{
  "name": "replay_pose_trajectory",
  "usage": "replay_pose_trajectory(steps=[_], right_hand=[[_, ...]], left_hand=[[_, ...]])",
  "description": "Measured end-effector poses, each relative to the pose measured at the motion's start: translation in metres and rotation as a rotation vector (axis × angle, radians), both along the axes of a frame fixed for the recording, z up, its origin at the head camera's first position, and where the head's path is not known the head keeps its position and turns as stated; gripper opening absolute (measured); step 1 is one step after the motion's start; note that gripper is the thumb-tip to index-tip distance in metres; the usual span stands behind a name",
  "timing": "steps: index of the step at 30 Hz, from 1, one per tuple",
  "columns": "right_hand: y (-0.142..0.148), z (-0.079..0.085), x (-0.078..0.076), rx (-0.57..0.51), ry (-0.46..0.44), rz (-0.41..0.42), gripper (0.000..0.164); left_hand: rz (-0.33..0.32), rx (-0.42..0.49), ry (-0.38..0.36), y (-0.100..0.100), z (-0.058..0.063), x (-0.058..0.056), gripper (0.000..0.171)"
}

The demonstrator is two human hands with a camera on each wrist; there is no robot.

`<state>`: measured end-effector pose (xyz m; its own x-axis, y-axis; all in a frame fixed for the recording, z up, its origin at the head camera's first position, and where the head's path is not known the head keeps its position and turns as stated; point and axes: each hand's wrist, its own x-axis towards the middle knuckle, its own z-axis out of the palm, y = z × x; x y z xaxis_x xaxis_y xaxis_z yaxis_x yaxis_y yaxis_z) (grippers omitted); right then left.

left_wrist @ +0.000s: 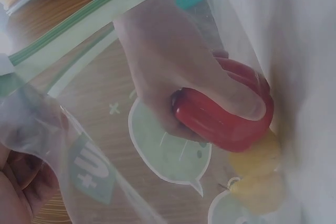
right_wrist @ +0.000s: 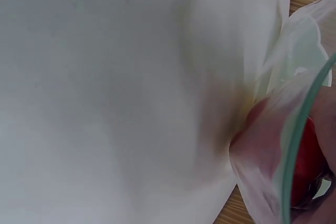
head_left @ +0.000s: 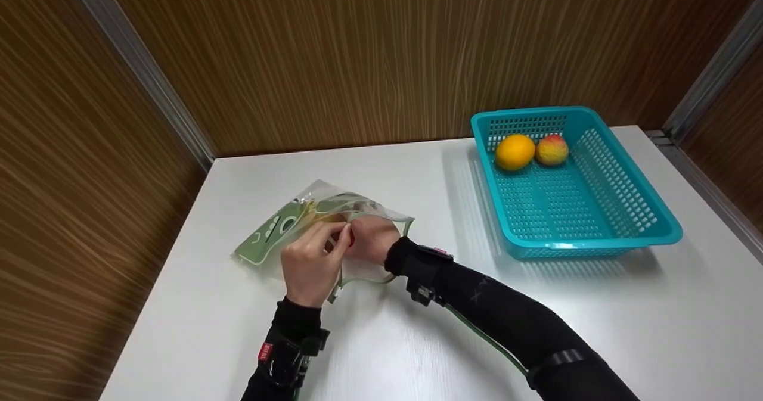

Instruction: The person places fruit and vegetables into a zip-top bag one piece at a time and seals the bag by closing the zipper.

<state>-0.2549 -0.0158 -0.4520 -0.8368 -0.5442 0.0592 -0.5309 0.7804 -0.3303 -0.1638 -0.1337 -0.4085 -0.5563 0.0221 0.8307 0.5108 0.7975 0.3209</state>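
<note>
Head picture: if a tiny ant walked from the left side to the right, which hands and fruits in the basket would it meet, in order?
Left hand → right hand → orange fruit → peach.

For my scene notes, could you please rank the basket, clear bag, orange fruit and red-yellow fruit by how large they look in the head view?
1. Teal basket
2. Clear bag
3. Orange fruit
4. Red-yellow fruit, only slightly smaller

The pepper (left_wrist: 231, 132) is in the bag (head_left: 271, 237), left of the basket (head_left: 596, 244) holding fruit (head_left: 514, 152).
</note>
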Motion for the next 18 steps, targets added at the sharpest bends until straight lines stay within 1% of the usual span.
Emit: replay_pose_trajectory(steps=[2, 5, 9, 12, 16, 18], right_hand=[[-0.0008, -0.0006, -0.0018, -0.003, -0.027, 0.000, 0.027], [-0.0014, -0.0017, -0.0028, -0.011, -0.029, -0.009, 0.025], [-0.0026, -0.0011, -0.0016, 0.010, 0.012, -0.022, 0.021], [-0.0033, -0.0002, -0.0004, 0.038, 0.042, -0.017, 0.022], [-0.0028, 0.0004, 0.0005, 0.061, 0.060, -0.004, 0.024], [-0.0019, 0.0003, 0.0008, 0.055, 0.054, -0.004, 0.025]], left_hand=[[0.002, 0.000, -0.004, -0.0006, 0.0003, 0.0001, 0.008], [0.003, -0.002, -0.006, -0.0005, 0.0009, 0.0002, 0.008], [-0.001, 0.000, -0.003, -0.0001, 0.0017, 0.0003, 0.008], [-0.002, 0.003, 0.003, 0.0000, 0.0021, 0.0004, 0.008], [0.005, -0.002, 0.011, 0.0004, 0.0024, 0.0005, 0.008], [0.010, -0.005, 0.014, 0.0005, 0.0024, 0.0005, 0.008]])
